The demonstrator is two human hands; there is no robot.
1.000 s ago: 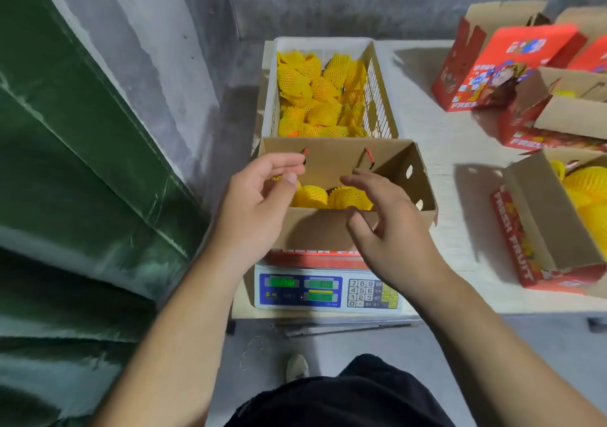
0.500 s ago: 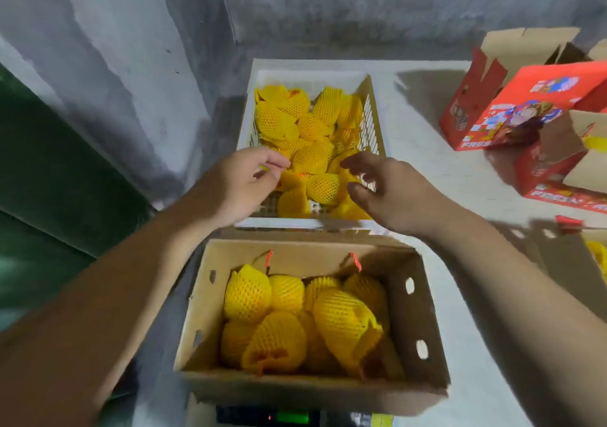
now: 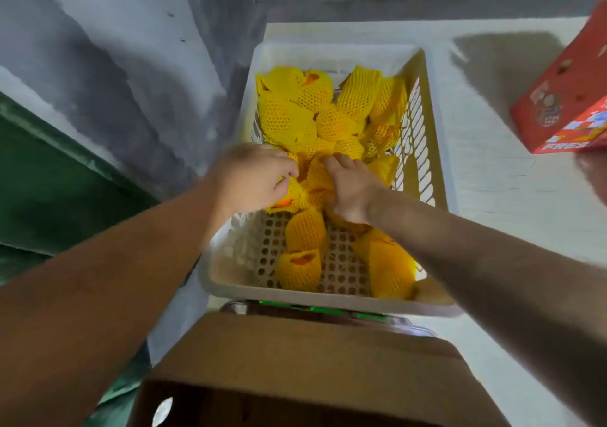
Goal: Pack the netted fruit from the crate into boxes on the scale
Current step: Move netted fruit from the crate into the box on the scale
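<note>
White table against grey wall, crate of netted fruit, left hand and right hand both inside, fingers curled on fruit mid-crate, box nearer, below.

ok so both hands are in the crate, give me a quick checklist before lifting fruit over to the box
1. Left hand has a fruit: ok, fingers curled round a netted fruit mid-crate.
2. Right hand has a fruit: cannot tell, it rests on the pile with its fingertips hidden.
3. Nets on: not ok for all, orange skin shows at the open end of one fruit near the front.
4. Crate stock: ok, plenty left, mostly heaped at the far end.
5. Box ready: cannot tell, only its near flap and wall show, the inside is out of view.
6. Scale on: ok, green lights glow under the crate's edge.
</note>
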